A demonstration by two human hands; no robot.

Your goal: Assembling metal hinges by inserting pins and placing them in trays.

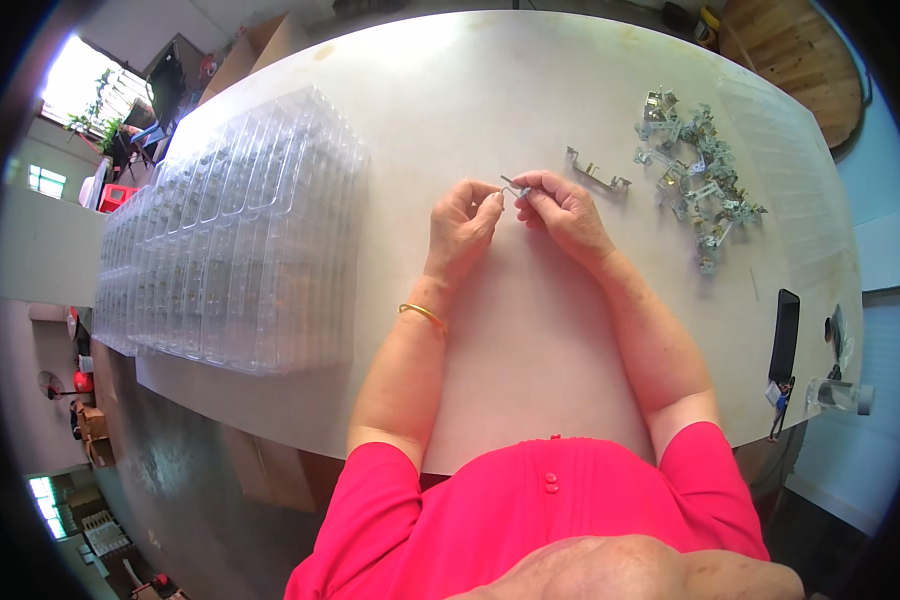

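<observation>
Over the middle of the white table [530, 370], my left hand [464, 222] and my right hand [562, 208] nearly meet at the fingertips. Thumb and fingers of the right are closed on a small metal part [517, 188], a thin dark piece with a bent end. My left hand pinches at its near end, where a fine wire-like bit shows; exactly what sits between those fingertips is too small to make out. Just beyond the right hand lies a single metal bracket [598, 177] with brass-coloured pieces on it.
Stacked clear plastic trays [240, 230] holding small parts fill the table's left side. A heap of metal brackets [700, 175] lies at the right. A black phone [785, 335], a keyring [778, 395] and a clear bottle [838, 396] are along the right edge.
</observation>
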